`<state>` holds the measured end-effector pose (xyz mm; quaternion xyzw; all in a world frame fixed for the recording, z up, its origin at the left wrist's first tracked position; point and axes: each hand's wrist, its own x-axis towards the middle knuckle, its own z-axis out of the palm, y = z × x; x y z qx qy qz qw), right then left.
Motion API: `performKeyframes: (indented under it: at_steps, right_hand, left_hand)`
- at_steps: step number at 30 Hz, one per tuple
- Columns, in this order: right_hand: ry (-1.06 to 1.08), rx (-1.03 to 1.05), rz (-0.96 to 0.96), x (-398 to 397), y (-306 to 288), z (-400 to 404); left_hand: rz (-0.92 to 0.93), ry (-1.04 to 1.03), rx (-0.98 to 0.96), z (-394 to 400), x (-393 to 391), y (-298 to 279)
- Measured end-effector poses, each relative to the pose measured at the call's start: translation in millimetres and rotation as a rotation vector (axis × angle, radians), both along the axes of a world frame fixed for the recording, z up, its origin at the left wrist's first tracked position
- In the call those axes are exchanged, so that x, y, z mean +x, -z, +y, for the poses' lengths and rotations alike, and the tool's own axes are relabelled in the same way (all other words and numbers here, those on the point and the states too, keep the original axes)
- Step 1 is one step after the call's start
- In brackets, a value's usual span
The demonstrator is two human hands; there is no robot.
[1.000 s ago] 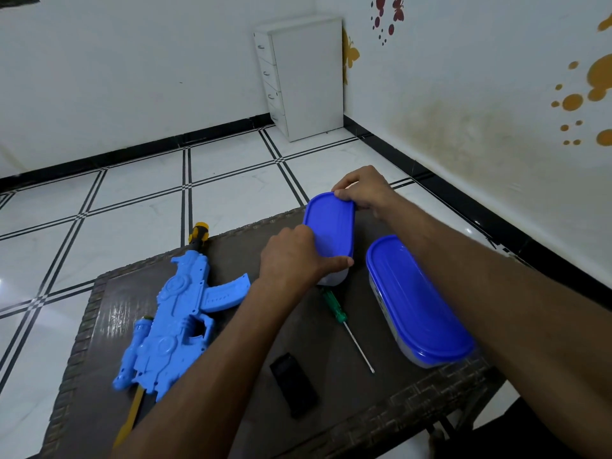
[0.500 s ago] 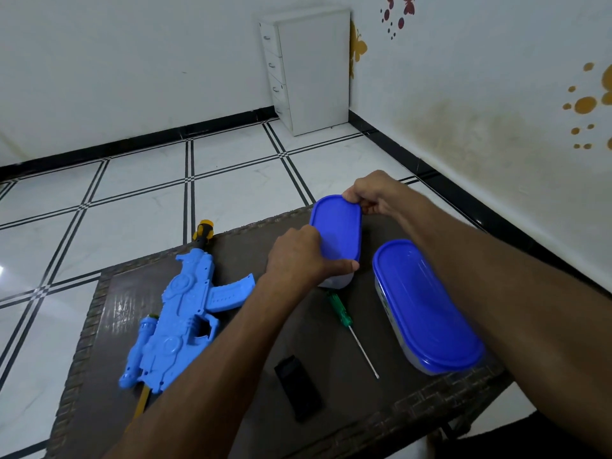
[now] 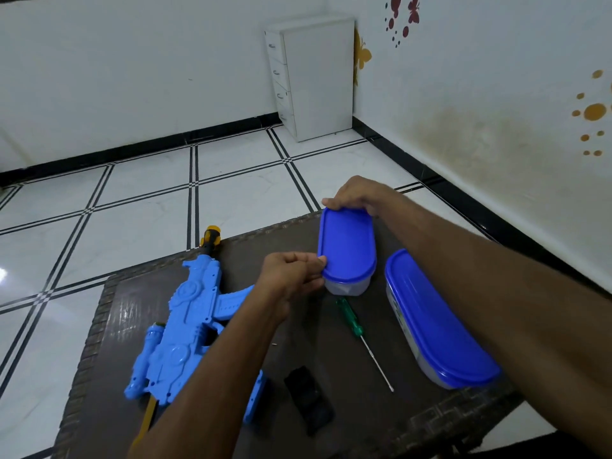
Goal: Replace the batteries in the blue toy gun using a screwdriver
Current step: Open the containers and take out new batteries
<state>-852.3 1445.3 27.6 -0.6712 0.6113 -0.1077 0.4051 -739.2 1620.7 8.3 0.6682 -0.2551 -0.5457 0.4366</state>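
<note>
In the head view, both hands are on the small box (image 3: 347,251), which sits on the far side of the table (image 3: 364,422). The box is long and thin, and its long way runs from the person out toward the floor. The left hand (image 3: 291,276) pinches the lid's near-left edge with curled fingers and thumb. The right hand (image 3: 356,197) curls over the lid's far end and grips it. So the lid lies between the two hands, one at each end of the long way. It still looks shut on the box. The next move is likely to pull the lid up, and the left hand's pinch at the near edge seems the place where it would lift first.

The gun (image 3: 180,329) lies flat on the left side of the table, just left of the left arm, with its yellow tip pointing away. The screwdriver (image 3: 356,329) lies loose between the gun and the big box (image 3: 437,326), handle toward the small box and tip toward the person. No hand touches it. A small black piece (image 3: 308,399) lies near the table's front edge; it may be the battery cover, but that is hard to tell.
</note>
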Motion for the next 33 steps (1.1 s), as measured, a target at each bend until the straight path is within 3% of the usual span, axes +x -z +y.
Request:
performKeyframes:
  at_steps: [5, 10, 18, 21, 25, 33]
  right_hand:
    - [0.105, 0.153, -0.155, 0.0, 1.0, 7.1]
    - [0.129, -0.011, -0.168, 4.8, 0.5, 9.1]
    - [0.002, -0.277, 0.118, -20.7, -0.9, 37.3]
    - [-0.134, -0.172, 0.233, -47.1, -10.5, 45.5]
    - [-0.152, 0.104, 0.117, -69.4, -22.3, 55.4]
    - [-0.086, 0.15, -0.039, -77.6, -22.6, 48.0]
  left_hand:
    - [0.035, -0.053, 0.007, -6.9, 2.2, 7.2]
    - [0.101, -0.113, 0.006, -7.6, 3.3, 9.4]
    - [0.047, -0.092, -0.032, -4.6, -8.6, 7.0]
    - [0.056, -0.107, -0.051, -8.4, -14.4, 5.9]
    - [0.051, -0.149, -0.078, -19.5, -23.0, 1.7]
    - [0.019, -0.182, -0.073, -37.3, -31.8, 6.8]
